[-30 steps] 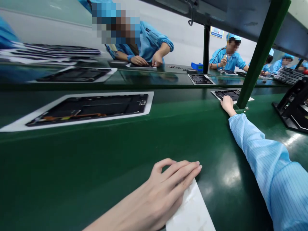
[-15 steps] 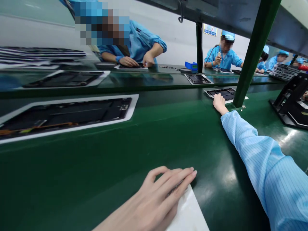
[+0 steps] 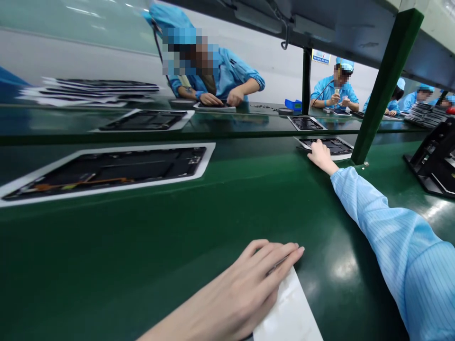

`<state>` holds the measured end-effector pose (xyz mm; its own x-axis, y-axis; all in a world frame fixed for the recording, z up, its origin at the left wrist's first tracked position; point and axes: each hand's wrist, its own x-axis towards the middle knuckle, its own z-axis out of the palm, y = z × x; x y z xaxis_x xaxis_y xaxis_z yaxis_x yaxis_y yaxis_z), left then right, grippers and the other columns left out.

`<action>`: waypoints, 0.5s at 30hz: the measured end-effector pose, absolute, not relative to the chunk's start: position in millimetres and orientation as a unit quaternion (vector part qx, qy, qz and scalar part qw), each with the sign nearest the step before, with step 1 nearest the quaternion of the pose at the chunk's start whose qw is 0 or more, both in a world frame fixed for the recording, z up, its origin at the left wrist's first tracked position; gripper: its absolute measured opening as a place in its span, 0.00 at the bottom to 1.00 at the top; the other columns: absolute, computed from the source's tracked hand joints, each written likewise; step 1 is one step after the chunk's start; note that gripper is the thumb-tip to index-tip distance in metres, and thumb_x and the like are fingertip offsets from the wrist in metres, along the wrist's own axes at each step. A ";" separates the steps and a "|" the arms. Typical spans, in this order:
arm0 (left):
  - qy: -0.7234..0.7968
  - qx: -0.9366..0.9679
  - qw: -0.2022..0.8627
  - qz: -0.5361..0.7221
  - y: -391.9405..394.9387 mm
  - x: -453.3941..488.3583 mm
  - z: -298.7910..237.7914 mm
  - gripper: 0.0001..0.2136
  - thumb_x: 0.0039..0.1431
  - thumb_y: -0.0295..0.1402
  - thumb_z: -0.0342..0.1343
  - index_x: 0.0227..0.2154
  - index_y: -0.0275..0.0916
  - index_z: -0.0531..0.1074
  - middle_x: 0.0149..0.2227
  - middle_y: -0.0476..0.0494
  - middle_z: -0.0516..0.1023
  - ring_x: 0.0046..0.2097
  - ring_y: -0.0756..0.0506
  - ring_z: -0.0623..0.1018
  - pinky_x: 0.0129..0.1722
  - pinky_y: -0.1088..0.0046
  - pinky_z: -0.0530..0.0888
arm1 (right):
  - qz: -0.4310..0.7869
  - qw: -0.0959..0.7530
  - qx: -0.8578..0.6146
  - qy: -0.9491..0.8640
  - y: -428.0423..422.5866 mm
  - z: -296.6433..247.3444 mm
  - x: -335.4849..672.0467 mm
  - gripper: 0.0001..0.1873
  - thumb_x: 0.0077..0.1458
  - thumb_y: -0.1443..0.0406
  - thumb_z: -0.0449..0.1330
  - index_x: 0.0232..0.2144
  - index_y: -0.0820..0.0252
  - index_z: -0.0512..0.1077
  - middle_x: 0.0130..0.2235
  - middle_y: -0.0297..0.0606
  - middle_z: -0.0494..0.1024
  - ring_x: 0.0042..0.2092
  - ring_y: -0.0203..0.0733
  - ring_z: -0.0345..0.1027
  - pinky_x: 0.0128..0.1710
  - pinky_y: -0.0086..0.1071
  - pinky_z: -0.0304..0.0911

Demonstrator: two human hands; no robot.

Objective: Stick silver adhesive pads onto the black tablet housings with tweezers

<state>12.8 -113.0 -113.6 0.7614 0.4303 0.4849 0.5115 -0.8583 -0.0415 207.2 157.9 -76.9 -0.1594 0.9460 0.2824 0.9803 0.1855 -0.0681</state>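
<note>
My left hand [image 3: 249, 284] lies flat on the green belt [image 3: 159, 237], fingers stretched out over the corner of a white sheet [image 3: 287, 317] near the front edge. My right hand [image 3: 320, 155], at the end of a light blue sleeve, reaches far across and grips the near left edge of a dark tablet chassis on a white sheet [image 3: 330, 146], which tilts up slightly off the belt beside the green post [image 3: 386, 85]. The right fingers curl over the chassis edge.
A larger open tablet chassis [image 3: 106, 168] on white backing lies at left on the belt. More chassis [image 3: 145, 120] sit on the far lane, with stacks [image 3: 92, 87] behind. Several workers in blue sit opposite. A black stand [image 3: 432, 161] is at right.
My right hand has slid the small chassis left and lifted its edge. The large chassis at left has moved with the belt and the view has shifted. My left hand stays put.
</note>
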 end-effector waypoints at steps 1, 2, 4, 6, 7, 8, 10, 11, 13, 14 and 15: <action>-0.247 -0.934 0.082 -0.244 -111.8 12.2 -114.9 0.21 0.70 0.18 0.34 0.60 0.32 0.59 0.51 0.37 0.75 0.51 0.42 0.73 0.51 0.66 0.68 | -0.062 0.132 -0.623 -0.769 150.9 -72.7 200.5 0.18 0.65 0.60 0.60 0.54 0.61 0.70 0.58 0.45 0.71 0.54 0.48 0.70 0.53 0.48 0.69; -0.240 -0.934 0.078 -0.251 -110.7 11.6 -115.9 0.21 0.70 0.19 0.34 0.61 0.32 0.59 0.51 0.37 0.75 0.50 0.42 0.73 0.50 0.67 0.69 | -0.059 0.132 -0.609 -0.780 142.9 -68.5 194.2 0.18 0.65 0.60 0.60 0.54 0.61 0.70 0.57 0.45 0.71 0.54 0.48 0.70 0.52 0.48 0.69; -0.234 -0.935 0.067 -0.257 -109.5 10.3 -115.9 0.20 0.70 0.20 0.34 0.60 0.33 0.60 0.49 0.37 0.76 0.48 0.42 0.74 0.48 0.67 0.71 | -0.053 0.131 -0.580 -0.803 124.4 -60.1 183.9 0.17 0.64 0.60 0.60 0.52 0.62 0.71 0.56 0.44 0.72 0.53 0.47 0.70 0.51 0.47 0.70; -0.237 -0.939 0.049 -0.243 -109.4 9.3 -113.0 0.19 0.69 0.20 0.36 0.58 0.35 0.63 0.47 0.37 0.77 0.47 0.42 0.74 0.48 0.66 0.72 | -0.049 0.128 -0.548 -0.825 103.0 -52.0 178.3 0.15 0.64 0.61 0.60 0.50 0.62 0.72 0.54 0.44 0.73 0.51 0.46 0.71 0.49 0.45 0.70; -0.239 -0.942 0.039 -0.230 -109.5 9.0 -111.0 0.18 0.69 0.19 0.37 0.56 0.35 0.65 0.47 0.38 0.77 0.47 0.42 0.75 0.48 0.66 0.72 | -0.048 0.126 -0.531 -0.836 91.7 -48.2 177.7 0.13 0.64 0.62 0.60 0.48 0.63 0.72 0.53 0.43 0.73 0.50 0.45 0.71 0.48 0.43 0.70; -0.238 -0.946 0.033 -0.218 -109.5 8.9 -109.2 0.17 0.68 0.19 0.39 0.53 0.36 0.67 0.46 0.38 0.78 0.47 0.42 0.75 0.47 0.66 0.72 | -0.048 0.123 -0.514 -0.847 80.2 -44.7 178.7 0.12 0.63 0.62 0.61 0.46 0.63 0.72 0.51 0.43 0.73 0.49 0.45 0.70 0.47 0.42 0.70; -0.225 -0.952 0.028 -0.207 -108.6 9.4 -107.6 0.16 0.67 0.20 0.41 0.51 0.35 0.69 0.45 0.38 0.78 0.45 0.42 0.76 0.45 0.67 0.73 | -0.046 0.117 -0.476 -0.871 57.0 -38.8 185.9 0.09 0.61 0.64 0.61 0.42 0.64 0.72 0.48 0.42 0.73 0.46 0.44 0.70 0.43 0.38 0.68; -0.220 -0.952 0.030 -0.212 -107.7 10.0 -108.5 0.15 0.68 0.20 0.41 0.50 0.35 0.70 0.44 0.38 0.78 0.44 0.42 0.76 0.44 0.67 0.73 | -0.044 0.113 -0.455 -0.882 45.4 -36.9 192.1 0.07 0.60 0.65 0.60 0.40 0.64 0.72 0.46 0.42 0.73 0.44 0.43 0.70 0.41 0.36 0.66; -0.217 -0.946 0.039 -0.240 -105.5 11.5 -113.3 0.15 0.68 0.22 0.40 0.48 0.35 0.71 0.42 0.38 0.78 0.42 0.42 0.76 0.41 0.67 0.73 | -0.041 0.102 -0.410 -0.905 21.6 -36.0 209.3 0.04 0.57 0.68 0.60 0.36 0.62 0.71 0.43 0.41 0.72 0.42 0.42 0.69 0.38 0.33 0.63; -0.217 -0.941 0.044 -0.255 -104.3 12.2 -116.4 0.15 0.69 0.22 0.40 0.47 0.35 0.71 0.41 0.39 0.78 0.41 0.42 0.76 0.40 0.67 0.73 | -0.040 0.093 -0.388 -0.916 9.5 -37.2 220.1 0.04 0.55 0.70 0.60 0.35 0.61 0.70 0.41 0.39 0.72 0.41 0.41 0.68 0.37 0.31 0.61; -0.217 -0.938 0.047 -0.266 -103.4 12.8 -119.1 0.15 0.69 0.23 0.39 0.46 0.35 0.71 0.40 0.39 0.78 0.41 0.42 0.75 0.40 0.67 0.73 | -0.040 0.083 -0.367 -0.926 -2.6 -39.4 232.0 0.05 0.53 0.71 0.59 0.34 0.60 0.70 0.40 0.38 0.71 0.40 0.40 0.68 0.35 0.30 0.60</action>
<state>12.8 -103.4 -119.1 0.7641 0.3822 0.5197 0.4327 -0.9011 0.0265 232.0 -2.6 -39.4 -0.7173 0.6723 0.1827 0.6855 0.7280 0.0123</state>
